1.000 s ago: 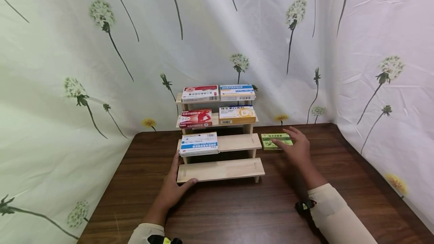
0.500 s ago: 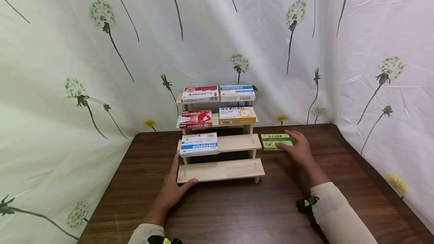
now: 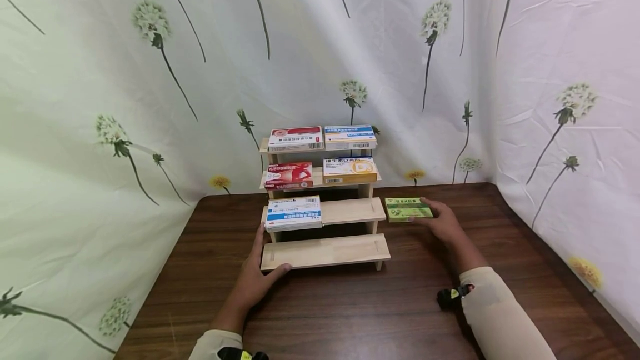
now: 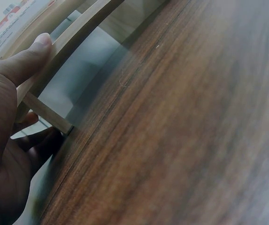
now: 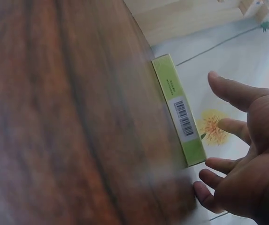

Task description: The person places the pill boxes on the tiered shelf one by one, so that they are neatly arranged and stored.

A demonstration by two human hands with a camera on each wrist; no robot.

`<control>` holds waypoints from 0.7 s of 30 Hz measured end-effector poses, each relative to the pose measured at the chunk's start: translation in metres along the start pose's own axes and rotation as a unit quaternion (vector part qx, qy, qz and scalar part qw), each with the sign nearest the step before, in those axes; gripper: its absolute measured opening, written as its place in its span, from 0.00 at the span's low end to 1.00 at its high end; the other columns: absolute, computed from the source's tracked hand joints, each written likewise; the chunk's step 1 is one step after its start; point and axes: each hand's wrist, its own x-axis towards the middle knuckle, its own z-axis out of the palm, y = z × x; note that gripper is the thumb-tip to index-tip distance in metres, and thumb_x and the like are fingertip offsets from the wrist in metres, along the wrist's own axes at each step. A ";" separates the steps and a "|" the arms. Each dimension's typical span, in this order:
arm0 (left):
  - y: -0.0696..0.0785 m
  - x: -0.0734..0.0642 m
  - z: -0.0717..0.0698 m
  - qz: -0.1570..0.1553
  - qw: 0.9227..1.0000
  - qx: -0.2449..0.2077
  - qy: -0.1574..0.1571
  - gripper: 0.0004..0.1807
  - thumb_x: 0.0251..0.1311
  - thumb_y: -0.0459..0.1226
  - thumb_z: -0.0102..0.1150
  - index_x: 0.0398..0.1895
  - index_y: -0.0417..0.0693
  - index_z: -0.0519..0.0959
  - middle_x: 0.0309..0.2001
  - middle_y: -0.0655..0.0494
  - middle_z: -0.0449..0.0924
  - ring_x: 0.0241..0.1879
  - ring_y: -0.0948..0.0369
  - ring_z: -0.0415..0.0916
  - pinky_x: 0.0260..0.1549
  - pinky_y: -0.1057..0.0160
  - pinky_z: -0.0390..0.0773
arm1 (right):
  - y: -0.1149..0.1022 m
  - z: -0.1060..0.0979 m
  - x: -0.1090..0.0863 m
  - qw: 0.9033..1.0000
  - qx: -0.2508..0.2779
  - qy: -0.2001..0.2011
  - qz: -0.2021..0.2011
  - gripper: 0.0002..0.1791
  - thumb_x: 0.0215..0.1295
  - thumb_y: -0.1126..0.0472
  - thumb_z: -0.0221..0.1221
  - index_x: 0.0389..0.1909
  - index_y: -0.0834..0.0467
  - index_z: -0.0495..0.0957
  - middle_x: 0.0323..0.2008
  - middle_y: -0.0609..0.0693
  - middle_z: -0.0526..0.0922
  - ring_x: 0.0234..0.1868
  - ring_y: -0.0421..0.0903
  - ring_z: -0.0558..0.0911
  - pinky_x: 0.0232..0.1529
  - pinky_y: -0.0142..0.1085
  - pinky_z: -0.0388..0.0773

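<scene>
A stepped wooden display rack (image 3: 325,251) stands on the table. My left hand (image 3: 254,282) grips the left end of its lowest step; in the left wrist view the thumb (image 4: 34,52) lies along the step's edge and the fingers reach around the end. To the rack's right, a green medicine box (image 3: 402,210) lies flat on the table. My right hand (image 3: 444,225) is at the box's right end, fingers spread. The right wrist view shows a barcode on the box's side, with the hand's thumb and fingers extended around its end. Whether a fingertip touches the box I cannot tell.
A white-blue medicine box (image 3: 294,213) lies on the second step's left half. Above are a red box (image 3: 289,175) and a yellow-white box (image 3: 350,170). Two more boxes lie on the top step. A dandelion-print curtain (image 3: 300,71) surrounds the brown table (image 3: 340,315).
My right hand has drawn back a little to the right, its thumb sliding from the green box's top toward its near right corner. The box and my left hand stay in place.
</scene>
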 end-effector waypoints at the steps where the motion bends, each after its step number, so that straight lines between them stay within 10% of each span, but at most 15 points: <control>1: 0.000 0.000 0.000 0.000 1.000 0.001 0.000 0.67 0.66 0.53 0.77 0.91 0.77 0.33 0.89 0.40 0.50 0.85 0.36 0.57 0.79 0.28 0.57 | 0.003 0.000 0.002 1.000 0.006 -0.004 0.001 0.49 0.72 0.50 0.73 0.85 0.63 0.61 0.86 0.69 0.56 0.86 0.71 0.55 0.83 0.67 0.55; 21: 0.002 -0.002 0.000 0.006 1.000 0.005 0.002 0.67 0.67 0.52 0.77 0.91 0.77 0.32 0.86 0.36 0.58 0.83 0.36 0.62 0.78 0.28 0.60 | 0.017 -0.003 0.003 0.999 -0.021 -0.040 -0.010 0.40 0.77 0.55 0.69 0.84 0.61 0.65 0.84 0.72 0.57 0.85 0.74 0.54 0.81 0.70 0.56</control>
